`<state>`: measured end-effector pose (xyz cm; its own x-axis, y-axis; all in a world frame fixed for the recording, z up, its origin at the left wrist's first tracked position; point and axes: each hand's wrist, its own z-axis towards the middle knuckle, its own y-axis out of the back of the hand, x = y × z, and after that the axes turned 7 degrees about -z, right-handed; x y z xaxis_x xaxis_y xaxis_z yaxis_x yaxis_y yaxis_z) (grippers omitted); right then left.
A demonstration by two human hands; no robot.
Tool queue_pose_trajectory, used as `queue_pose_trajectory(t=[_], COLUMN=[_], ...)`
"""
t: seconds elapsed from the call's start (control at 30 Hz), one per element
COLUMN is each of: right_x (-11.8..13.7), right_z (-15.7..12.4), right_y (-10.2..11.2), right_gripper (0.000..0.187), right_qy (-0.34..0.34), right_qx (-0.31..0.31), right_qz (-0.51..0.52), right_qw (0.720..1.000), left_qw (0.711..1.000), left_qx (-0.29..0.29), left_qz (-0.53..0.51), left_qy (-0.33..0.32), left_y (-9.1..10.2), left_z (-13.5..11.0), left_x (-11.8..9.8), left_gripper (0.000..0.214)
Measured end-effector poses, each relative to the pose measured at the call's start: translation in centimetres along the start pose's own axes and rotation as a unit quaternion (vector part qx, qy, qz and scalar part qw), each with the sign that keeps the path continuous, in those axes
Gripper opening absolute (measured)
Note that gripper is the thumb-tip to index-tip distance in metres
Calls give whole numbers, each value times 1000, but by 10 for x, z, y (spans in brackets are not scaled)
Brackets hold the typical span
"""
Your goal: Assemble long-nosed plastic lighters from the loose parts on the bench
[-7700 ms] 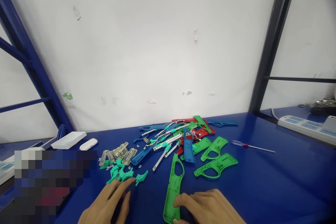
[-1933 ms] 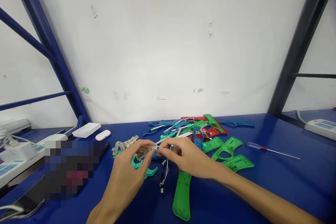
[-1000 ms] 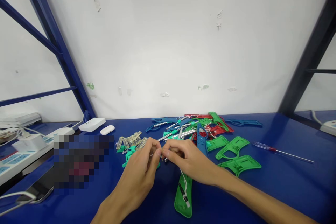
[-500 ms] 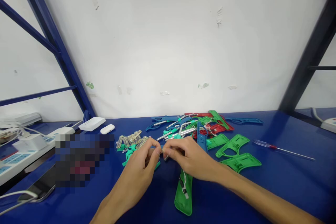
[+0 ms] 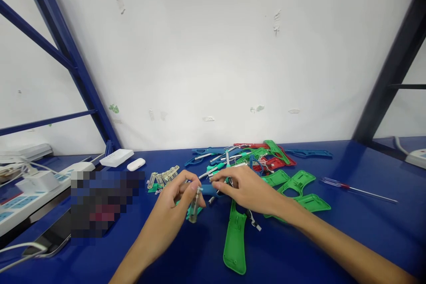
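Note:
My left hand (image 5: 178,197) pinches a small clear plastic tank (image 5: 194,207) with a pale teal tip, held upright and slightly tilted above the blue table. To its right, my right hand (image 5: 244,186) has its fingers curled together over the parts pile; what they hold is hidden. A black-and-white wired piece (image 5: 255,222) shows just below this hand. Beneath it lies a green handle shell (image 5: 235,244), hollow side up. A small dark coil-like piece (image 5: 211,201) is between the two hands.
Several clear tanks (image 5: 163,176) lie left of the pile. Behind my hands are metal tubes and blue, red and green shells (image 5: 278,151). A screwdriver (image 5: 357,190) lies to the right. At the left are a power strip (image 5: 75,171), a phone (image 5: 55,235) and white cables.
My hands have moved slightly apart, and the clear tank now shows in my left hand. The wired piece has shifted out of the green shell to its right.

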<state>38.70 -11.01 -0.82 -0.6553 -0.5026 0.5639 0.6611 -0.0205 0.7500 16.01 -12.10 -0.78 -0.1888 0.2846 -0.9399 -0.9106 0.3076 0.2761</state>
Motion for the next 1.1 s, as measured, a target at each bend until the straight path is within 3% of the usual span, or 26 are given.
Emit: queue_pose_trajectory(t=[0.1,0.33,0.63,0.9,1.1], right_x=[10,23,22,25,26], right_z=[-4,-8,-9,-12,-12], right_y=[-3,-12,-21,-20,-21], right_gripper=[27,19,20,7,7], right_qy=[2,19,-10,12,37], right_qx=[-34,12,22,-39,-30], right_qz=[9,95,203,118,75], right_qw=[999,995,979,992,996], left_qw=[1000,996,993,970,974], left_qx=[-18,-53,-45,-48,-20], left_qz=[14,37,41,195,183], left_qy=[-15,-61,-103,-134,-131], left_y=[-2,-10,-14,-12,-12], left_z=[-2,-6,-5,-10,-8], left_x=[1,6,13,10,14], left_gripper=[35,37,33,26,31])
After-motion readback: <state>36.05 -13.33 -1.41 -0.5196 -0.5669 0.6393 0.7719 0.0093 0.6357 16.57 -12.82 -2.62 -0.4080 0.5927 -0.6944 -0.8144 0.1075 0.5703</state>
